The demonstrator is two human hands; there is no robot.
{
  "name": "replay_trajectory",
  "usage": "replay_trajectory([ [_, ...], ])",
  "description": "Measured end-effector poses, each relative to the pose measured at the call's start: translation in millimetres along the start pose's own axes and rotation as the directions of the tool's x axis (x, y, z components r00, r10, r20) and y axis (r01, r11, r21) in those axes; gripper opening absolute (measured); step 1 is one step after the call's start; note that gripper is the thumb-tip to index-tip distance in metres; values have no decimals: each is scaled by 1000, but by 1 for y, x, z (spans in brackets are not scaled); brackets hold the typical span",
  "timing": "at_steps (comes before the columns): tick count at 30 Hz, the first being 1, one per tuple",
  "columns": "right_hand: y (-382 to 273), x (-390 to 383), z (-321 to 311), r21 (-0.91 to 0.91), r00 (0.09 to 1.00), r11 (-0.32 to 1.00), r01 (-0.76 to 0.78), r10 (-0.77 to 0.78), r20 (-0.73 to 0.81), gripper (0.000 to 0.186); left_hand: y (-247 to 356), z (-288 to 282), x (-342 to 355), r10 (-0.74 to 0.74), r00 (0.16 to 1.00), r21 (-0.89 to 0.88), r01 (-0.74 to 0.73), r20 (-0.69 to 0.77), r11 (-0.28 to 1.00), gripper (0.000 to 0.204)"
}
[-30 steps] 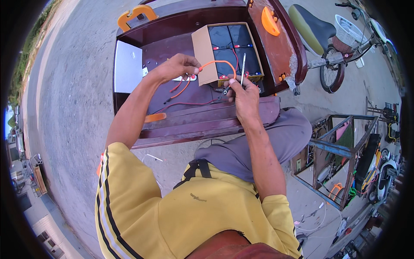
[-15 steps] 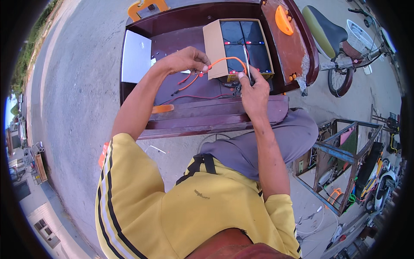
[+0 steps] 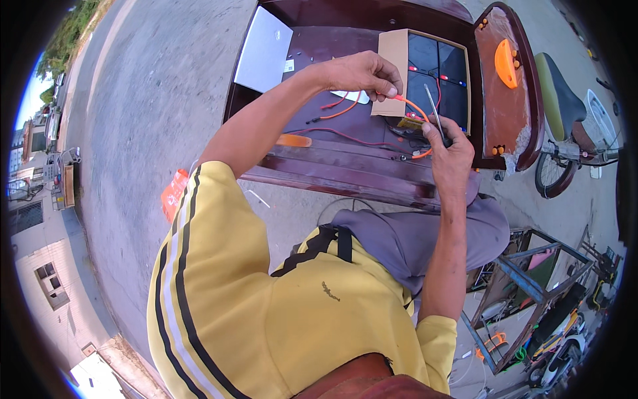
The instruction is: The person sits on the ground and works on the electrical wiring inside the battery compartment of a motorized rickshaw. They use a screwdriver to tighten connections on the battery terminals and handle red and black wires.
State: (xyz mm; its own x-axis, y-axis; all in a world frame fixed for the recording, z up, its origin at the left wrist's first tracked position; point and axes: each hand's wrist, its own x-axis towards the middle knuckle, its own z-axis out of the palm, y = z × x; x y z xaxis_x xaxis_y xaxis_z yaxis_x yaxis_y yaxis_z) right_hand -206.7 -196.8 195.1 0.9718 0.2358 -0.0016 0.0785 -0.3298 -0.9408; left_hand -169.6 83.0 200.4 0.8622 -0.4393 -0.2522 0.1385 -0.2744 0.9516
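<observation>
My left hand [image 3: 369, 80] pinches the red-tipped end of an orange cable [image 3: 413, 105]. My right hand [image 3: 446, 149] grips that cable lower down, along with a slim silver rod-like tool [image 3: 432, 100]; its ring-terminal end hangs below. Both are over the maroon bed [image 3: 319, 50] of a cart, by an open cardboard box [image 3: 390, 56] of several black batteries [image 3: 422, 53] with red and blue terminals. Loose red and orange wires [image 3: 339, 116] lie left of the box. A white panel [image 3: 262, 46] leans at the bed's left end.
A maroon end panel with an orange handle [image 3: 505, 63] stands right of the box. Beyond are a bicycle seat [image 3: 558, 100] and front wheel. A metal frame [image 3: 525, 282] stands on the pavement at lower right, beside scooters. An orange bag [image 3: 174, 193] is at left.
The view has shifted, so the cart sits higher and further right. The cable's arch between my hands has flattened and sloped down, and its free end now dangles below my right hand.
</observation>
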Motion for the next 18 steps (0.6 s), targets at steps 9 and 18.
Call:
replay_trajectory([
  [9, 10, -24, 4, -31, 963, 999, 21, -29, -269, 23, -27, -69, 20, -50, 954, 309, 145, -297, 940, 24],
  [18, -14, -42, 22, -107, 952, 979, 171, -193, -240, 15, -190, -190, -9, -396, 653, 100, 586, -646, 804, 21],
])
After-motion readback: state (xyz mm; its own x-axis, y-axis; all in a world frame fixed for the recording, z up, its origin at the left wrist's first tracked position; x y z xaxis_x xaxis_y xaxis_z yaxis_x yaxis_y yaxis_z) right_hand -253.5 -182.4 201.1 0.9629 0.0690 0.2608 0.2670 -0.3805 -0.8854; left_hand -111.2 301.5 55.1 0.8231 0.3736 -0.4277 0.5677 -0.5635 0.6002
